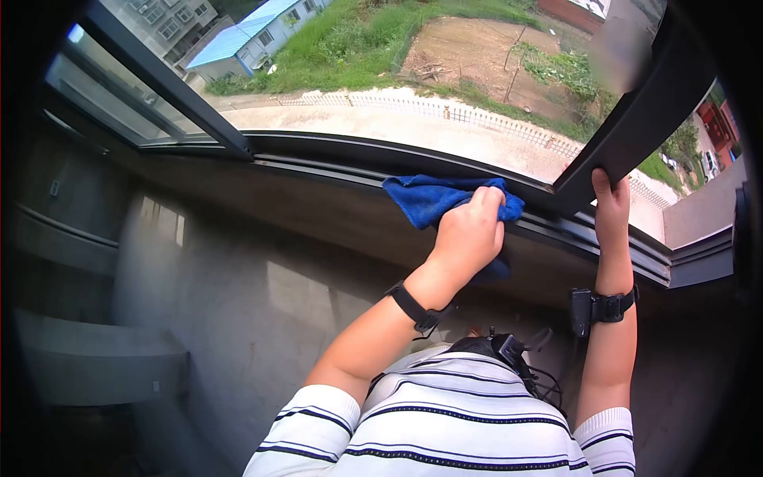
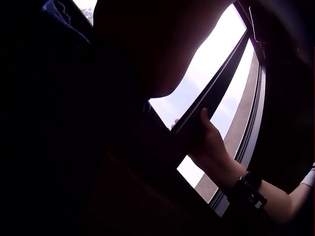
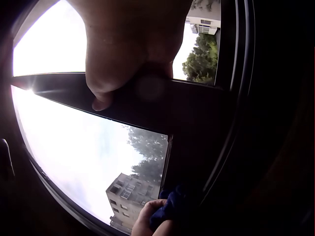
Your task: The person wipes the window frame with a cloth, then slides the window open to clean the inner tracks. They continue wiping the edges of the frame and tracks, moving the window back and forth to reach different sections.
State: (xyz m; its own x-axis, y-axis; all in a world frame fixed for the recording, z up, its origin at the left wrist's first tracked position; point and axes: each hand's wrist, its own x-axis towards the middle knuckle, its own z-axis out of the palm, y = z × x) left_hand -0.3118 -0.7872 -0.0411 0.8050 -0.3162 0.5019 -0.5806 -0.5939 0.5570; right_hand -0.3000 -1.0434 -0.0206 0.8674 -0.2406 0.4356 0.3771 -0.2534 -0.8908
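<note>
My left hand [image 1: 470, 229] grips a bunched blue cloth [image 1: 429, 200] on the dark sill track [image 1: 334, 171] of a sliding window. One corner of the cloth spreads out to the left along the track. Further right, my right hand [image 1: 612, 213] holds the upright edge of the dark window sash [image 1: 628, 127], its thumb on the room side. The right wrist view shows that thumb lying across the sash frame [image 3: 64, 86], with the left hand and blue cloth [image 3: 172, 202] lower down. In the left wrist view the left hand is mostly in shadow.
Another window panel [image 1: 151, 95] stands to the left. Below the sill runs a wall [image 1: 318, 207], with a grey floor [image 1: 230, 318] behind it. Outside are a fence [image 1: 445, 114], grass and a blue-roofed building [image 1: 262, 36]. A black device with cables [image 1: 513, 350] hangs at the person's waist.
</note>
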